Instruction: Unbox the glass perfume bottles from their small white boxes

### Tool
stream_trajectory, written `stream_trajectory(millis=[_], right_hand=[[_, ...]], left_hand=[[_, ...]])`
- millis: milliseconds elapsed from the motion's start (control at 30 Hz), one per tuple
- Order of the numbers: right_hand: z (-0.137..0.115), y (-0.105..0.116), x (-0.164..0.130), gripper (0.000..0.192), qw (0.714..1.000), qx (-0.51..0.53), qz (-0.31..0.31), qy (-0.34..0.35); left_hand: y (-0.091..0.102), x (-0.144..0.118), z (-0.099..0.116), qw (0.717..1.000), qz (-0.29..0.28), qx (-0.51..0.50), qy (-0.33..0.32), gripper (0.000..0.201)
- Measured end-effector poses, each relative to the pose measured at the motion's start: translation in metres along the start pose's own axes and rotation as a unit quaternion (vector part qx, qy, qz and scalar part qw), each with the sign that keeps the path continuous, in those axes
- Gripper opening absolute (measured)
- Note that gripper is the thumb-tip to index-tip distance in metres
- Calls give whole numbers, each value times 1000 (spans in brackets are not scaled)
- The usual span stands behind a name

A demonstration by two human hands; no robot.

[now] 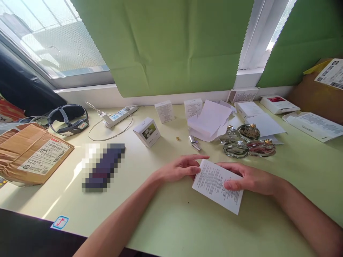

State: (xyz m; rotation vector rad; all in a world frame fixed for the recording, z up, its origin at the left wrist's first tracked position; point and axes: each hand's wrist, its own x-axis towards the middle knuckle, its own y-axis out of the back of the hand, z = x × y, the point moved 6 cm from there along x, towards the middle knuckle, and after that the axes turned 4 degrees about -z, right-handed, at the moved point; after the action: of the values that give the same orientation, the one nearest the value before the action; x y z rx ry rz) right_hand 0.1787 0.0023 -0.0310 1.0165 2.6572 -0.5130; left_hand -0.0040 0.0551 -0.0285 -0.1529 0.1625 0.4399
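A flat white printed box blank (215,185) lies just above the pale green table (171,214), held between both hands. My right hand (248,178) grips its right side with the thumb on top. My left hand (179,167) touches its left edge with the fingers stretched out. Just behind the hands stand three round glass perfume bottles (246,142) with gold and silver tops. A small silver tube (194,142) and a tiny gold cap (177,138) lie to their left.
Small white boxes (147,131) and loose white sheets (211,119) sit along the back. A power strip with cable (118,116) and a headband device (68,119) lie at back left. Cardboard parcels lie at far left (32,153) and far right (318,85). A blurred dark object (103,167) lies left of centre.
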Motion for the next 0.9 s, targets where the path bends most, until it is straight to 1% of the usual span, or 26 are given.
stream_trajectory(millis=[100,200,300,433,533,667,733,800,833,900], right_hand=[[-2,-1,-1,68,1000,-19,5,-3],[-5,1,-4,65,999,-33,38,-3],[-7,2,-6,63,998,-35,45,-1],[-7,5,-6,68,999,-24,42,12],[-7,4,-5,68,999,-17,29,23],[-6,5,-5,67,999,-17,26,31],[-4,7,-5,69,999,-14,36,34],[-3,9,-5,72,998,-14,43,34],[-2,9,-5,73,998,-16,48,33],[-1,10,-5,75,997,-24,61,30]], left_hand=[[1,0,-3,1000,6,16,6,60],[3,-1,-2,1000,22,19,3,59],[5,-3,1,999,37,13,-8,53],[7,-5,8,997,72,-11,-30,43],[4,-6,14,995,82,25,-57,31],[2,-8,21,992,88,28,-85,34],[4,-9,24,989,105,44,-92,27],[5,-10,27,983,132,85,-97,20],[6,-11,28,979,146,107,-99,21],[6,-11,29,972,165,137,-99,29]])
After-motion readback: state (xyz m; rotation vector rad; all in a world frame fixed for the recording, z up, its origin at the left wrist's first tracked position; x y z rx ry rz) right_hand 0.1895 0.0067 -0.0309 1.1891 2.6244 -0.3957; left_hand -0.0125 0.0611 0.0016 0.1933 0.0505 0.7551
